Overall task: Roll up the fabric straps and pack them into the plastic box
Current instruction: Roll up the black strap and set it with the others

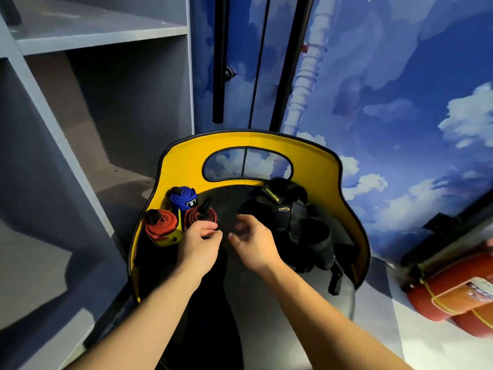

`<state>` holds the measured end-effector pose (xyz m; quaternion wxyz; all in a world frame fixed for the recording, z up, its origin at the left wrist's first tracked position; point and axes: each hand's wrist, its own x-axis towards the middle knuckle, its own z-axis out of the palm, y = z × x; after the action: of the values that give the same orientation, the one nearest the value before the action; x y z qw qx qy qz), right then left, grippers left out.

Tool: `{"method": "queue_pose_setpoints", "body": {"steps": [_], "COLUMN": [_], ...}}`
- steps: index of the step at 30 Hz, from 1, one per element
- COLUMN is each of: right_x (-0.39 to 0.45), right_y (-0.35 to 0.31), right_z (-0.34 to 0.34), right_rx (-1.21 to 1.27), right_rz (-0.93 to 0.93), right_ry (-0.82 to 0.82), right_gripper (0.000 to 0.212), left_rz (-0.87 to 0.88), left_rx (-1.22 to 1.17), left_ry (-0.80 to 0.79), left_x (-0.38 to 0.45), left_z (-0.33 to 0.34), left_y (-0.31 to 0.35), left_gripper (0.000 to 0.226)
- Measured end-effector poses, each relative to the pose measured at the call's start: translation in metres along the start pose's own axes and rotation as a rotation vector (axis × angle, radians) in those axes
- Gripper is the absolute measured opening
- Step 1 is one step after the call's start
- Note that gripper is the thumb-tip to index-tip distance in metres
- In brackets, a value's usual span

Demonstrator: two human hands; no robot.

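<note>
Three rolled straps stand at the left inside the yellow-walled box [354, 217]: a blue roll [184, 200], a red roll with a yellow end [161, 227] and a red-and-black roll [200, 214]. My left hand [198, 244] sits just in front of the red-and-black roll, thumb and forefinger pinched on the end of a black strap [205, 303] that runs down toward me. My right hand [253, 243] hovers beside it over the box's dark floor, fingers loosely curled and blurred, with nothing seen in them.
A heap of black straps and gear [290, 222] fills the right side of the box. Grey shelving [80, 116] stands to the left. A blue sky-print wall [400, 102] is behind, and red fire extinguishers [453, 295] lie at the lower right.
</note>
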<state>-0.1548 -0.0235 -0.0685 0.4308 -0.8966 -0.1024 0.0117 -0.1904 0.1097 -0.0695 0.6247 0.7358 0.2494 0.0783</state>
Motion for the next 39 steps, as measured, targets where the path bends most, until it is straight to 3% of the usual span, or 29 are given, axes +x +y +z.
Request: {"method": "queue_pose_setpoints", "body": {"steps": [6,11,17,24,27,31,36,39], "right_x": [-0.054,-0.106,-0.136,-0.08,-0.042,-0.01,0.009,0.013], "right_y": [0.001,0.016,0.042,0.056,0.06,0.069,0.086,0.095], "right_z": [-0.058,-0.106,-0.137,-0.146,-0.151,-0.138,-0.117,-0.112], "right_rx": [-0.001,-0.087,-0.156,-0.203,-0.496,-0.859,-1.035,-0.972], "right_rz": [0.024,0.062,0.132,0.081,0.004,-0.15,-0.213,-0.318], "right_ry": [0.009,-0.013,0.013,0.113,0.088,-0.078,-0.177,-0.114], "right_gripper": [0.034,0.008,0.008,0.022,0.038,0.05,0.031,0.011], "left_rz": [0.094,0.16,0.175,0.153,0.114,0.084,0.056,0.051], "left_rx": [0.009,0.089,0.205,0.256,0.269,0.33,0.367,0.354], "left_ry": [-0.095,-0.207,-0.268,-0.277,-0.279,-0.291,-0.311,-0.304], "left_x": [-0.043,-0.099,-0.134,-0.088,-0.052,-0.015,0.01,0.015], "left_z": [0.016,0.032,0.049,0.081,0.099,0.124,0.14,0.143], "left_y": [0.022,0.037,0.036,0.04,0.043,0.04,0.031,0.027], "left_gripper": [0.016,0.013,0.007,0.007,0.011,0.014,0.012,0.01]}}
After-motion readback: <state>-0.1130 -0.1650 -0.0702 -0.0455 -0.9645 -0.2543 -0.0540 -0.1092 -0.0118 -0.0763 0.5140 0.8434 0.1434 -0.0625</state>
